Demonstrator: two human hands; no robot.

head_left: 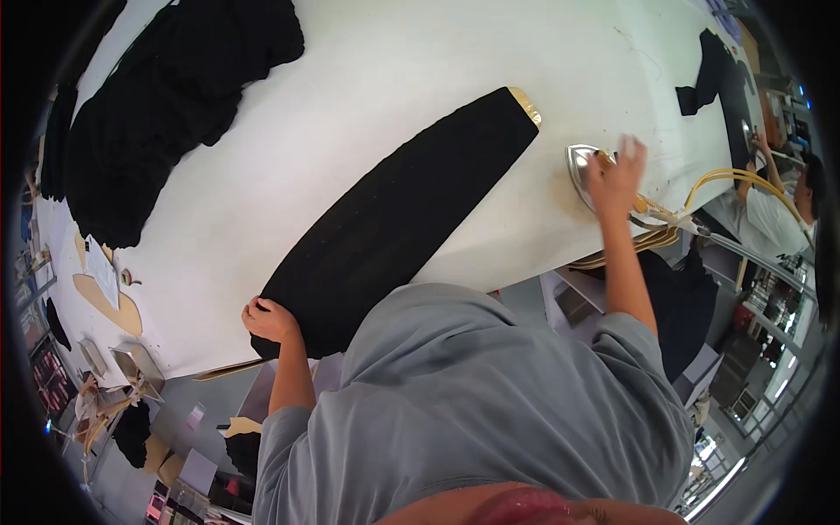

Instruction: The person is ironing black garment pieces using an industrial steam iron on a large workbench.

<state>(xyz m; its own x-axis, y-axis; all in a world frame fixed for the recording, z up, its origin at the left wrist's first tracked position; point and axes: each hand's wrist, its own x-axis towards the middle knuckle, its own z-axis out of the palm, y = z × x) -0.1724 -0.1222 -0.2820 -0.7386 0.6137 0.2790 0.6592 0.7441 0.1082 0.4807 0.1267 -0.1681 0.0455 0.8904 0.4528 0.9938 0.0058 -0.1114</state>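
Observation:
A long black fabric piece [407, 206], shaped like a sleeve or trouser leg, lies diagonally across the white table. A gold-coloured board end [527, 107] sticks out of its far narrow end. My left hand [271, 320] is at the near left corner of the fabric, fingers curled closed on its edge. To the right of the fabric, a silver iron [577, 166] with a brownish handle rests on the table by a tan stain. My right hand [618, 179] is over the iron's handle, slightly blurred, with fingers apart; whether it touches the handle is unclear.
A big black fabric heap [175, 105] covers the table's far left. Card patterns [107, 304] and a metal stand [137, 366] sit at the left edge. Yellow hoses [726, 175] run from the iron's side. A co-worker [774, 210] stands at the right beside more black cloth [713, 74].

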